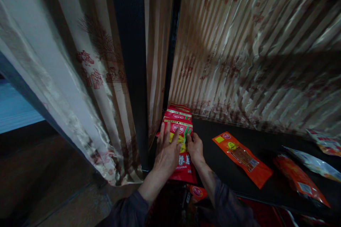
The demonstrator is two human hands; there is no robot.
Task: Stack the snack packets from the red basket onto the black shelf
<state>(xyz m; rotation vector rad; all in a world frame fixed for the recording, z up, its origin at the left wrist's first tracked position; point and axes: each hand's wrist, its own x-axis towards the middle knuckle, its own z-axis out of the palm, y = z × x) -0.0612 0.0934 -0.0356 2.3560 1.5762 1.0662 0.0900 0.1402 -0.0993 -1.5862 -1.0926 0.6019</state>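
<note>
A row of overlapping red snack packets (183,173) lies on the black shelf, in the corner by the dark post. The front one has a gold strip on top, yellow pictures and white characters. My left hand (166,152) rests flat on this front packet, fingers spread and pointing away from me. At the packet's right edge is my right hand (196,149), its fingers bent and the thumb against the packet. The undersides of its fingertips are hidden. To the right of that hand, an orange snack packet (242,159) lies by itself, face up.
A dark upright post (133,71) stands just left of the red packets. Patterned pleated curtains (226,60) hang behind and to the left. Farther right on the black shelf (213,127) are another orange packet (301,181) and a white-blue packet (314,163). More packages sit below the shelf's front edge.
</note>
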